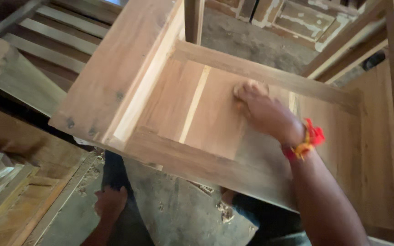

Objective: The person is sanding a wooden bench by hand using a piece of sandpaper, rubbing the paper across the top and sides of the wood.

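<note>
While the right hand (257,105) is pressing down on the recessed panel (197,107) of a wooden door-like frame (160,114), its fingers are curling closed around a small tan pad (251,86), seemingly a sanding block, which is lying flat against the wood under the fingertips. The right forearm is reaching up and leftward from the lower right, wrist bent slightly, with a red and yellow thread band (308,139) sitting around the wrist. The left hand (110,202) is hanging low beneath the near edge of the frame, well apart from the right hand, back of the hand facing up; its fingers are hidden in shadow, so whether it is holding anything cannot be told. The frame is lying tilted, its broad rail (119,68) stretching away to the left of the right hand. Below the left hand, the dusty floor (178,214) is showing wood chips. Further left, slatted wooden pieces (55,36) are resting.
</note>
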